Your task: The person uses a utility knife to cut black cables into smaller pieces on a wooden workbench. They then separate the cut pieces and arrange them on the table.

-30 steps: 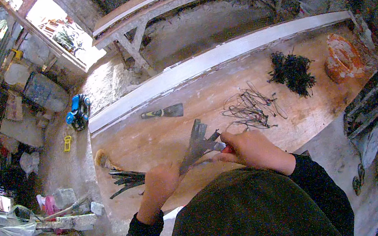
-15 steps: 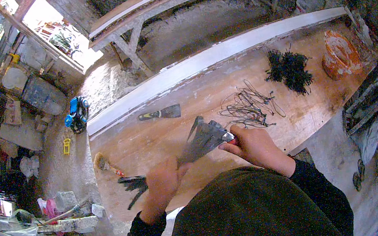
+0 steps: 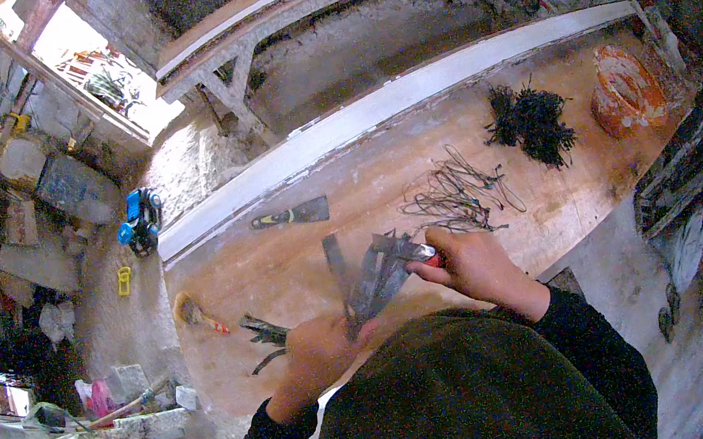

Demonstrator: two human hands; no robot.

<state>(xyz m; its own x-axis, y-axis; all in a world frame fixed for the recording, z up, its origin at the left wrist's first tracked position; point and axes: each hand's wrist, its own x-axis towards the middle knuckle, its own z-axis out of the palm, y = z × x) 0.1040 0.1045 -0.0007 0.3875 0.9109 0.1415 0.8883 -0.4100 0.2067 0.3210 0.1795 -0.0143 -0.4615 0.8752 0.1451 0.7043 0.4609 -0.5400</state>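
Observation:
My left hand (image 3: 321, 353) is closed round a bundle of dark flat strips (image 3: 373, 279) above the near side of the wooden table. Some strips fan upward and their other ends (image 3: 265, 329) stick out to the left of the hand. In my right hand (image 3: 477, 259) is a small red object with a shiny metal end (image 3: 423, 252), held in a closed grip against the right end of the strips. Most of the red object is hidden by the fingers, so its kind is unclear. Beyond the hands lie a loose tangle of thin dark wires (image 3: 460, 193) and a putty knife (image 3: 291, 215).
A black shaggy bundle (image 3: 530, 124) and an orange, white-smeared bucket (image 3: 627, 94) are at the table's right end. A brush (image 3: 197, 312) lies at its left. A white board (image 3: 406, 99) lines the far edge. On the floor stands a blue toy-like vehicle (image 3: 141, 221).
My left hand has shifted slightly right and down, closer to the right hand. The strips now spread apart more, with one standing upright. The right hand stays near the same place.

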